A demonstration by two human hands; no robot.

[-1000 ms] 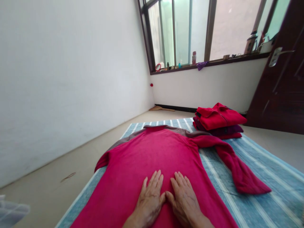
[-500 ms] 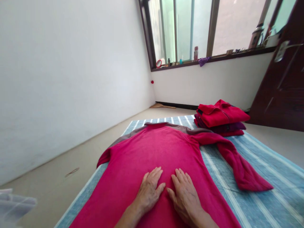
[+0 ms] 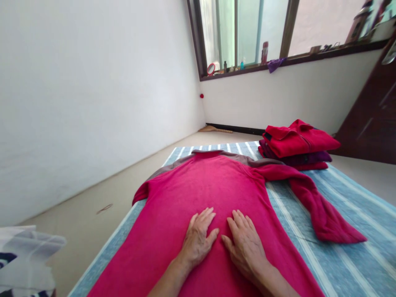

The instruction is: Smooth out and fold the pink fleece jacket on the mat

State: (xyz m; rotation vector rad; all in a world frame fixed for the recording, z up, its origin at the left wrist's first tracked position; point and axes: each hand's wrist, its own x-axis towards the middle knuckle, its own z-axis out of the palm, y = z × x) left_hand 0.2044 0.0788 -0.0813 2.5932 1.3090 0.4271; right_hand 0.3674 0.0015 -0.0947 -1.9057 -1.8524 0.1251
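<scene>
A pink fleece jacket (image 3: 198,185) with grey shoulders lies spread out, its collar at the far end. One sleeve stretches out to the right; the other hangs over the left edge of the surface. My left hand (image 3: 199,235) rests flat on the middle of the garment, fingers extended. Beside it, a small gap apart, my right hand (image 3: 244,239) also lies flat with its fingers stretched forward. Neither hand grips the cloth. The lower part of the garment runs out of view under my forearms.
A blue striped sheet (image 3: 346,194) covers the surface under the garment. At the far right stands a stack of folded clothes (image 3: 303,142). A white plastic bag (image 3: 27,260) is at the lower left. Beyond are a windowsill (image 3: 247,70) with small items and a dark door (image 3: 371,115).
The camera view has shifted a little, so more of the white bag shows at the left. Both hands stay flat on nearly the same place on the garment.
</scene>
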